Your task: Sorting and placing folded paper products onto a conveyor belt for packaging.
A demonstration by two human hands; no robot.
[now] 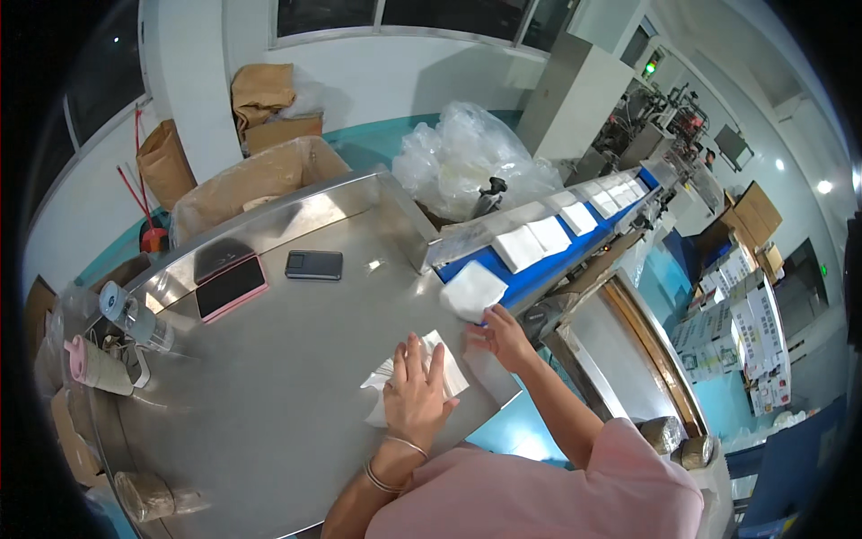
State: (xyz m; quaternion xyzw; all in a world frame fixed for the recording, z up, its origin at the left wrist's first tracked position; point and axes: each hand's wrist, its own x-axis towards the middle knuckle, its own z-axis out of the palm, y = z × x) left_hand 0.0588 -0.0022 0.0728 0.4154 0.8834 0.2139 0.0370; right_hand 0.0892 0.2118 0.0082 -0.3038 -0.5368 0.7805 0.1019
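Note:
My left hand (415, 395) lies flat with spread fingers on a white, folded, tissue-like packet (453, 366) on the steel table (296, 386). Crinkled edges of the packet show on both sides of the hand; its middle is hidden. My right hand (505, 340) is at the right edge of the table, fingers apart and slightly bent. Its fingertips are at the lower edge of another white packet (473, 289), which lies where the blue conveyor belt (530, 286) meets the table. Whether they touch it I cannot tell. Several more white packets (518, 248) lie along the belt.
A pink-edged tablet (233, 287) and a dark phone (314, 265) lie toward the table's far side. A clear bottle (135, 316) and a pink-lidded cup (97, 366) stand at the left. A tape roll (144, 496) sits near left. Plastic bags (467, 157) are heaped behind the table.

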